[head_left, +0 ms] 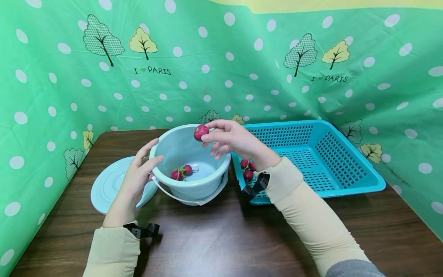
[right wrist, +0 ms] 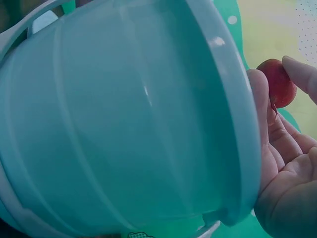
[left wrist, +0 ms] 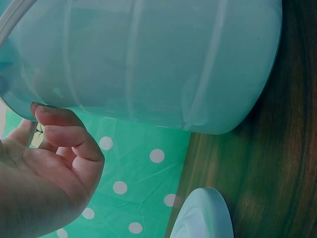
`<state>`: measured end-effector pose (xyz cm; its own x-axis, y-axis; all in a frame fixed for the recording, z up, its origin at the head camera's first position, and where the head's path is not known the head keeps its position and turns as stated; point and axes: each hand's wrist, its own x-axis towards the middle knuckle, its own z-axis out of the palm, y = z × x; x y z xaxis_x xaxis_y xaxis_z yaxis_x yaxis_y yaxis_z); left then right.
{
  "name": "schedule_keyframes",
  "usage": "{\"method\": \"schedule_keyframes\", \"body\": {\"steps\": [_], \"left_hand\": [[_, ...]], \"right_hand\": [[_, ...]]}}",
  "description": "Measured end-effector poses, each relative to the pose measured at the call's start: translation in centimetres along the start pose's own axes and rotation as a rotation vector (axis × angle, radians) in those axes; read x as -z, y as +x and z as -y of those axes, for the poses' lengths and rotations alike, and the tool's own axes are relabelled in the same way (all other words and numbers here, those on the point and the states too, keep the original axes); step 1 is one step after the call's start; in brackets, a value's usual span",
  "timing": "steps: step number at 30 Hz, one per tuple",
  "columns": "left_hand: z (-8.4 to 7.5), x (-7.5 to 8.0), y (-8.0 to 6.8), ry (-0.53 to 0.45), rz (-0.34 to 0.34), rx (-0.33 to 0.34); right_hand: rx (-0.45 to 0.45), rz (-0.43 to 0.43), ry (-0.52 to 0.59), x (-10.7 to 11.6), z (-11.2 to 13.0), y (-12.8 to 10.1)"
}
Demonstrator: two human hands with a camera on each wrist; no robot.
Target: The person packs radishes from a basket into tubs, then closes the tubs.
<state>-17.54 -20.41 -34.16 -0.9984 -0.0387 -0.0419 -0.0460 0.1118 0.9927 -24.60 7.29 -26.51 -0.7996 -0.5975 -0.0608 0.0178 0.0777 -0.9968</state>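
Observation:
A pale blue bucket (head_left: 207, 181) stands on the dark wooden table, with two red radishes (head_left: 181, 172) at its bottom. My right hand (head_left: 226, 136) pinches another red radish (head_left: 200, 132) between fingertips and thumb, right over the bucket's far rim. In the right wrist view that radish (right wrist: 277, 83) shows beside the bucket wall (right wrist: 129, 124). My left hand (head_left: 140, 171) holds the bucket's left rim, thumb on the edge. The left wrist view shows those curled fingers (left wrist: 67, 136) under the bucket's side (left wrist: 148, 59).
The bucket's round lid (head_left: 110, 184) lies flat on the table to the left. A turquoise perforated basket (head_left: 322, 157) sits to the right, with a few radishes (head_left: 247, 169) in its near left corner. Green dotted cloth walls surround the table.

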Motion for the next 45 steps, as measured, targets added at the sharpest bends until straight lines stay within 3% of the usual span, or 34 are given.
{"method": "schedule_keyframes", "body": {"steps": [10,24,39,45], "left_hand": [[0.0,0.0,-0.1,0.013,-0.001,-0.005],[0.0,0.0,0.0,0.014,-0.004,-0.004],[0.0,-0.1,-0.1,0.005,-0.008,0.002],[0.0,-0.1,0.0,0.002,-0.006,0.002]], "right_hand": [[-0.016,-0.014,-0.039,-0.7,0.1,0.3],[-0.026,-0.007,-0.194,-1.3,0.1,0.1],[-0.050,-0.063,-0.189,-1.2,-0.1,0.1],[-0.030,-0.063,-0.105,-0.7,-0.2,-0.1]]}}
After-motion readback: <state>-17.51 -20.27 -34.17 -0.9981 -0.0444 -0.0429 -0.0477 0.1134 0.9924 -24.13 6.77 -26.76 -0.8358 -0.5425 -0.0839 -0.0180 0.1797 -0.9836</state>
